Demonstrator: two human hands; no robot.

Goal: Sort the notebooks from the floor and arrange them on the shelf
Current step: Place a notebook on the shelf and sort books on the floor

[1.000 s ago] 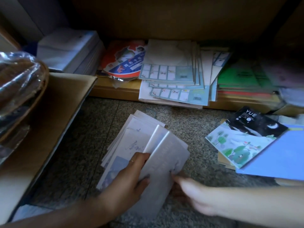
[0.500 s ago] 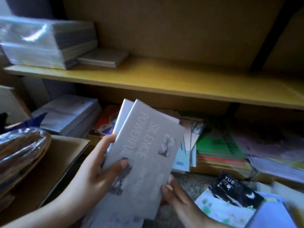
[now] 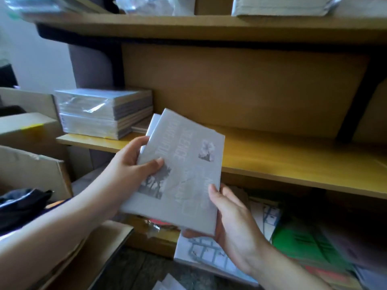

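Both hands hold a small stack of grey notebooks (image 3: 184,170) in front of the yellow middle shelf (image 3: 293,162). The top cover bears pale lettering and small grey pictures. My left hand (image 3: 134,166) grips the stack's left edge, thumb on the cover. My right hand (image 3: 232,222) supports the lower right corner from beneath. The stack is tilted, its top end level with the shelf's front edge and not resting on the board. At least one more notebook peeks out behind the top one.
Plastic-wrapped bundles of books (image 3: 104,111) sit at the shelf's left end. The bottom shelf holds white gridded booklets (image 3: 211,254) and green notebooks (image 3: 303,245). Cardboard boxes (image 3: 31,170) stand at the left. An upper shelf (image 3: 209,26) carries more wrapped packs.
The notebook stack was picked off the floor and has risen to the middle shelf's height. The view tilted upward with it. Both hands kept their hold.
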